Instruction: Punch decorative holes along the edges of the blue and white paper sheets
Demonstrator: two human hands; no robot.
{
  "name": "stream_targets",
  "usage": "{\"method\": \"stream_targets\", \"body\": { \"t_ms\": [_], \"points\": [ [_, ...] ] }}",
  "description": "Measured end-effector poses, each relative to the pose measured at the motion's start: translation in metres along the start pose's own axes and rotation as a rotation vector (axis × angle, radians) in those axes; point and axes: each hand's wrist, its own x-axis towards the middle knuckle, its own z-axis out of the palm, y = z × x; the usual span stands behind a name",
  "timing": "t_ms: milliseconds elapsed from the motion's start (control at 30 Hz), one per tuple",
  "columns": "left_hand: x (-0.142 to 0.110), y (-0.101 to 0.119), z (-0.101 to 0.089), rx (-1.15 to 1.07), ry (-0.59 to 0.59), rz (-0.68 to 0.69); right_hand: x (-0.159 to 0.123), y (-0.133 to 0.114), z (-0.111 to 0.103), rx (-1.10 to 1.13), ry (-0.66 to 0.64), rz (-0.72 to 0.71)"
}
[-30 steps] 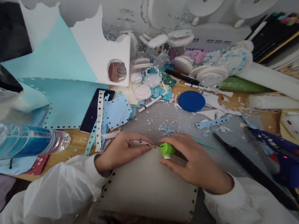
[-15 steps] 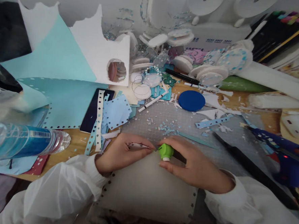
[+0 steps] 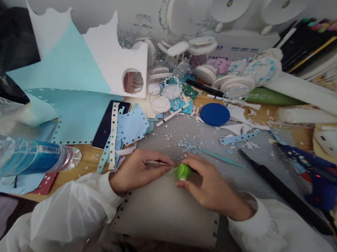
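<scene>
A pale sheet of paper (image 3: 165, 213) lies in front of me, with small star-shaped holes along its left and right edges. My left hand (image 3: 143, 170) pinches the sheet's far edge between thumb and fingers. In my right hand (image 3: 207, 181) is a small green paper punch (image 3: 184, 172), squeezed between thumb and fingers at that same edge, just right of my left fingertips. The punch's slot and the paper inside it are hard to make out.
Punched bits (image 3: 187, 144) litter the grey cutting mat (image 3: 168, 129). To the right lie a long black tool (image 3: 281, 190) and a blue glue gun (image 3: 320, 169). A water bottle (image 3: 32, 157) lies left, near a phone (image 3: 101, 131). Behind sits a blue disc (image 3: 215, 113).
My right hand and the green punch have shifted slightly left, closer to my left fingertips. The paper's far edge has tipped, so its row of holes shows less. The view has moved a little.
</scene>
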Motion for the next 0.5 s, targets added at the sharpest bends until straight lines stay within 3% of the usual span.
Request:
{"method": "stream_targets", "body": {
  "t_ms": [100,233,367,500],
  "points": [
    [-0.001,0.009,-0.005,0.154,0.022,0.128,0.000,0.001,0.003,0.004,0.026,-0.006],
    [0.001,0.035,-0.010,0.640,-0.009,0.367,-0.001,0.005,0.007,0.021,0.048,-0.057],
    [0.013,0.052,0.001,1.057,-0.187,0.410,-0.002,0.008,0.010,0.010,0.065,-0.091],
    [0.026,0.051,0.014,1.134,-0.268,0.395,-0.001,0.008,0.009,-0.058,0.068,-0.098]
  ]
}}
